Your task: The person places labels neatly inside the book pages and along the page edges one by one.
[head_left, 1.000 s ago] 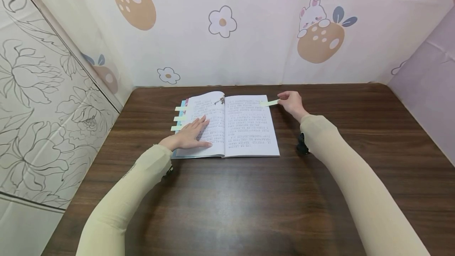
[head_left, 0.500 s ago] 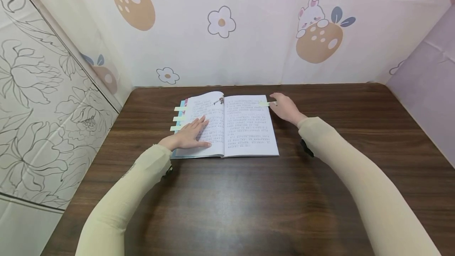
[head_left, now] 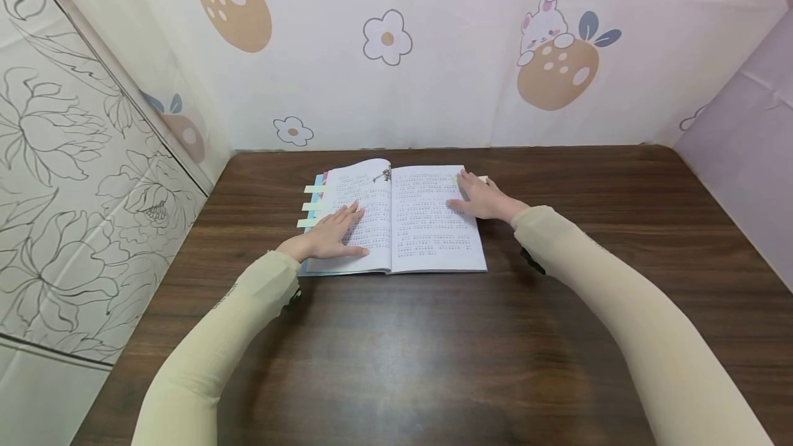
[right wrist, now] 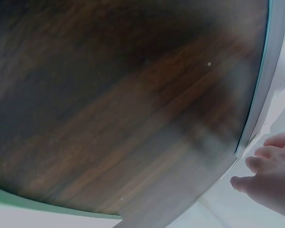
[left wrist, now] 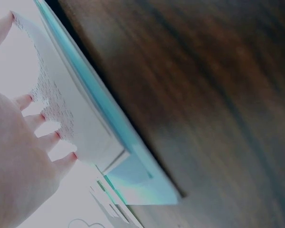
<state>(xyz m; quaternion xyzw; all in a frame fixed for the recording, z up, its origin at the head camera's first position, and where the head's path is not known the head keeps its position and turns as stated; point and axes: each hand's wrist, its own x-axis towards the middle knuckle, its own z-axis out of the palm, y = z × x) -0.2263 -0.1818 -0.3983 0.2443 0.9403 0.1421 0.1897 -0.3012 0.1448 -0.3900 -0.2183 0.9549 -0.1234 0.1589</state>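
Note:
An open book (head_left: 427, 226) with printed pages lies on the dark wooden table. My left hand (head_left: 331, 234) rests with fingers spread on its left page; the left wrist view shows that same hand (left wrist: 23, 156) over the page. On the right page's outer edge, near the top, lies my right hand (head_left: 484, 198), fingers extended over a pale yellow-green sticky tab (head_left: 484, 179) that juts past the edge. Most of that tab is hidden under the hand. In the right wrist view, the right hand (right wrist: 270, 173) is by the book's edge.
Several pale sticky tabs (head_left: 312, 206) stick out from the book's left side, above its blue cover. The wooden table (head_left: 396, 356) extends around the book. Behind it hangs a patterned cloth (head_left: 458, 102), and a flower-patterned panel (head_left: 80, 177) stands at left.
My right hand has gone from pinching the tab's outer end to lying over it, moving left onto the page with fingers straightened. The left hand stays in place.

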